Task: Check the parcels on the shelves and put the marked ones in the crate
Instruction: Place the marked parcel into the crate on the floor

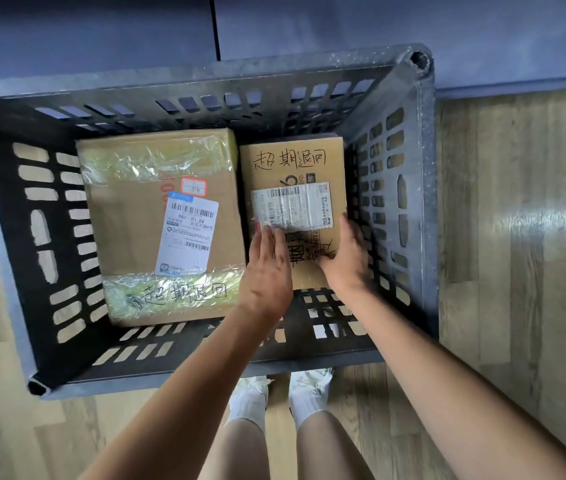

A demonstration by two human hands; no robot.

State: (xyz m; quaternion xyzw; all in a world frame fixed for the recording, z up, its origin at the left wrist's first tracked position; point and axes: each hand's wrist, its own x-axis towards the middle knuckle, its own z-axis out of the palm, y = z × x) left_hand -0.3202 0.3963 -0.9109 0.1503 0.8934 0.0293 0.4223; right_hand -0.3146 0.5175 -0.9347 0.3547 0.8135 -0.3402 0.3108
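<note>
Both hands reach down into the crate and rest on the near end of the smaller brown cardboard parcel (295,188). The left hand (267,268) lies flat on its left near corner, fingers straight and together, tips touching the white shipping label (293,206). The right hand (345,254) rests on the parcel's right near edge, fingers loosely spread and slightly bent; its grip is not closed round anything. This parcel, with black handwriting on top, lies on the right side of the dark grey slotted plastic crate (409,202). Just beside it on the left lies a larger brown cardboard parcel (157,230) banded with clear tape. The crate stands on a pale wood-plank floor (516,237).
</note>
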